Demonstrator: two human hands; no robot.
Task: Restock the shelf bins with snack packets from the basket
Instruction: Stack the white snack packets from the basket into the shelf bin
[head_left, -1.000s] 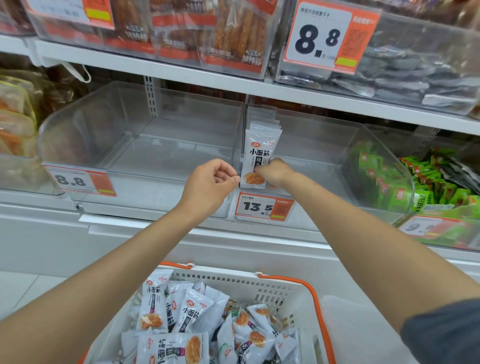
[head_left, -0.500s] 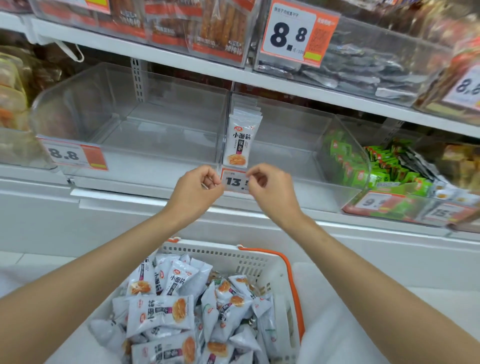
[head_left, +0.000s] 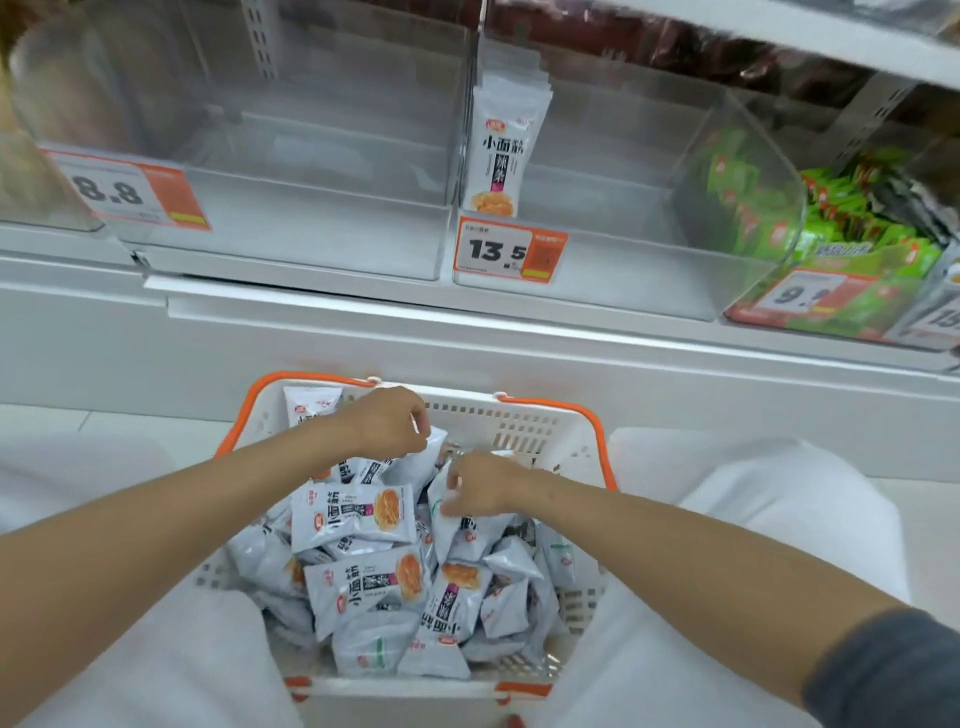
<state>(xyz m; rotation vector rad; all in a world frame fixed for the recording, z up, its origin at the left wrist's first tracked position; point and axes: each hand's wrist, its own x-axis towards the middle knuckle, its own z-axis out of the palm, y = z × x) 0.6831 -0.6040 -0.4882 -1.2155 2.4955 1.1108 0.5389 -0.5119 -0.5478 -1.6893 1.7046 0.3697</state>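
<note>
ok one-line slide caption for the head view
Left hand and right hand pick through snack packets in the basket, beneath a nearly empty clear bin.

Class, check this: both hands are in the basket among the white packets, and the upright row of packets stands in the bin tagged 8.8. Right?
Wrong bin: the head view shows the upright row of packets in the bin tagged 13.5, not 8.8. The left hand and right hand are in the basket.

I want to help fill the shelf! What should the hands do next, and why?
Probably lift the white snack packet that the right hand pinches in the white plastic basket up to the clear plastic bin with the orange 13.5 price tag: that bin holds only one short row.
</note>
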